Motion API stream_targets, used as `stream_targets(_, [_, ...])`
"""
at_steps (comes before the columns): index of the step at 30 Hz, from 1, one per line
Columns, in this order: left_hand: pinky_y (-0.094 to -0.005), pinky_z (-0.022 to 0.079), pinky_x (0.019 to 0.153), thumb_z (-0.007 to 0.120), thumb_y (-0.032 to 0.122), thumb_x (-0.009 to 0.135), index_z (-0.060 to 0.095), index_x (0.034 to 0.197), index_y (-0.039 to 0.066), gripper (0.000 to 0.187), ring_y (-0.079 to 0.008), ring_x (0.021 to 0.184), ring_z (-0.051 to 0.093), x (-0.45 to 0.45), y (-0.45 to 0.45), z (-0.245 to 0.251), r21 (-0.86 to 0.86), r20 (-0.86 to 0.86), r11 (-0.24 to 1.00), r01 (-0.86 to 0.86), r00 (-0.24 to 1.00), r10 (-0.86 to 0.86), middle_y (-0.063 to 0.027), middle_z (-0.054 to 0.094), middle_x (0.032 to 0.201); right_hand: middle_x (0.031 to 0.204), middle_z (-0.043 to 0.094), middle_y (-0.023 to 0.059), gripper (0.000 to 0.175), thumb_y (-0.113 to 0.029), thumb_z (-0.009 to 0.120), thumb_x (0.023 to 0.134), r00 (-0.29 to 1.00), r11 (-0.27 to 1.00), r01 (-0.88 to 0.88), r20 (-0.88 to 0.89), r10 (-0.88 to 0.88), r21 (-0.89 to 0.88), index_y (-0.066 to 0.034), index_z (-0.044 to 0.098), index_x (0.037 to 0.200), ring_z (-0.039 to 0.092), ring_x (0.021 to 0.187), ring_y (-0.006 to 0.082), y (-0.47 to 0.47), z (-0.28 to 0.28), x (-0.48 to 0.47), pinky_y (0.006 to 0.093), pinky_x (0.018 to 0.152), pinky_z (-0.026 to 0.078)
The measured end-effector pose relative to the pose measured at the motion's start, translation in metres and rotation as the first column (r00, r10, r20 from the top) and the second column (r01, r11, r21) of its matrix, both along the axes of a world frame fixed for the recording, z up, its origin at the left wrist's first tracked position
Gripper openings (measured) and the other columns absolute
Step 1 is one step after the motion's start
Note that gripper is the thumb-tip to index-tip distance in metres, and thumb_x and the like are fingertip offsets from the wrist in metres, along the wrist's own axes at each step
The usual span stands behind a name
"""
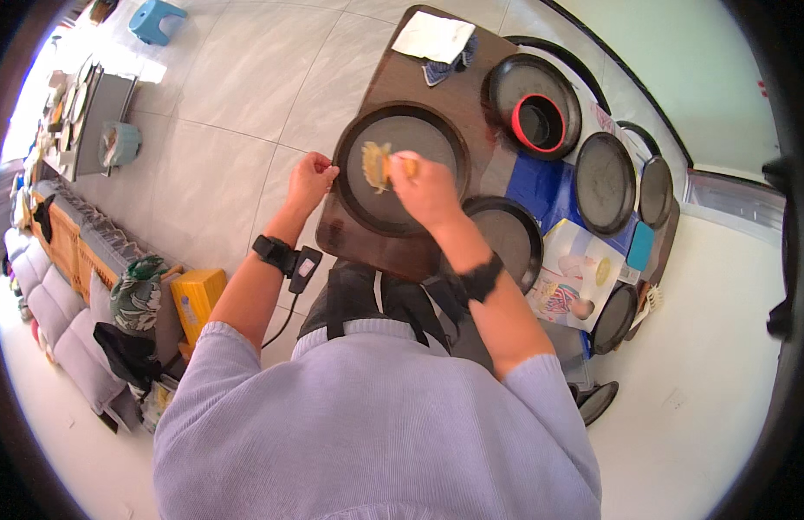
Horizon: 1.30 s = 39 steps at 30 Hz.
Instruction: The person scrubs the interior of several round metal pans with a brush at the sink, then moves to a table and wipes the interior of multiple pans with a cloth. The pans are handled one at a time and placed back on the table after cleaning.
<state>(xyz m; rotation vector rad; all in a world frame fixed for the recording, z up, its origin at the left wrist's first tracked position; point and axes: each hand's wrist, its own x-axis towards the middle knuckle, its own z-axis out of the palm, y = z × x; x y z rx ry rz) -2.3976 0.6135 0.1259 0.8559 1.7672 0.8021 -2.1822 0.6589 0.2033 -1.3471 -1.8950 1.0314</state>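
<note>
A large, dark round pan lies on the brown wooden table in front of me. My left hand pinches its left rim with the fingertips. Over the inside of the pan, my right hand grips a brush with pale, straw-like bristles and a yellowish handle. The bristles point left and look slightly blurred; whether they touch the pan's bottom I cannot tell. A second dark round pan lies just right of the first, partly hidden behind my right forearm.
Beyond, a red-rimmed bowl stands in another dark pan. More dark pans and printed sheets cover the table's right side. White paper and a dark cloth lie at its far end. A yellow box stands left.
</note>
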Motion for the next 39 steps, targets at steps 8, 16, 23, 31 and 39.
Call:
stream_targets(8, [-0.0272, 0.048, 0.051, 0.066, 0.008, 0.072, 0.054, 0.084, -0.001, 0.019, -0.0133, 0.062, 0.056, 0.006, 0.007, -0.015, 0.068, -0.178, 0.997, -0.022, 0.983, 0.034, -0.0054, 0.057, 0.071, 0.059, 0.057, 0.0183, 0.034, -0.022, 0.04, 0.088, 0.801, 0.931, -0.088, 0.581, -0.145, 0.354, -0.0008, 0.056, 0.067, 0.057, 0.055, 0.0356, 0.066, 0.029, -0.017, 0.0424, 0.053, 0.049])
stream_targets(16, [-0.0294, 0.047, 0.055, 0.066, 0.006, 0.069, 0.054, 0.086, -0.001, 0.022, -0.0157, 0.063, 0.056, 0.008, 0.009, -0.009, 0.095, -0.27, 0.996, 0.004, 0.963, 0.022, -0.007, 0.058, 0.072, 0.074, 0.059, 0.0213, 0.028, -0.026, 0.046, 0.085, 0.906, 0.974, -0.217, 0.358, 0.225, -0.061, -0.0036, 0.055, 0.073, 0.059, 0.064, 0.0339, 0.011, 0.036, -0.001, 0.0415, 0.058, 0.049])
stream_targets(23, [-0.0305, 0.047, 0.06, 0.067, 0.007, 0.067, 0.056, 0.087, 0.0, 0.024, -0.0178, 0.067, 0.059, 0.009, 0.013, 0.007, 0.03, -0.304, 1.0, 0.0, 0.953, 0.009, -0.0084, 0.06, 0.074, 0.075, 0.061, 0.018, 0.02, -0.022, 0.047, 0.086, 0.894, 0.933, -0.359, 0.284, 0.347, -0.012, -0.005, 0.057, 0.081, 0.06, 0.068, 0.0347, -0.009, 0.029, 0.02, 0.0414, 0.059, 0.049])
stream_targets(31, [-0.0288, 0.049, 0.055, 0.068, 0.006, 0.065, 0.058, 0.084, -0.001, 0.023, -0.0172, 0.061, 0.059, 0.006, 0.017, 0.002, 0.019, -0.286, 1.0, 0.019, 0.958, -0.013, -0.0086, 0.06, 0.071, 0.06, 0.06, 0.0164, 0.035, -0.028, 0.044, 0.089, 0.92, 0.966, 0.256, 0.31, -0.239, -0.015, 0.0001, 0.058, 0.072, 0.06, 0.053, 0.0296, 0.056, -0.009, 0.041, 0.0365, 0.05, 0.049])
stream_targets(39, [-0.0279, 0.049, 0.049, 0.068, 0.001, 0.067, 0.059, 0.079, -0.005, 0.016, -0.0152, 0.057, 0.059, -0.002, 0.022, 0.018, -0.124, 0.027, 0.991, -0.055, 0.998, 0.059, -0.0079, 0.06, 0.069, 0.063, 0.062, 0.0095, 0.027, -0.026, 0.05, 0.088, 0.998, 0.986, -0.07, -0.014, 0.068, -0.149, -0.0014, 0.062, 0.088, 0.06, 0.053, 0.0154, -0.031, -0.035, -0.019, 0.028, 0.054, 0.048])
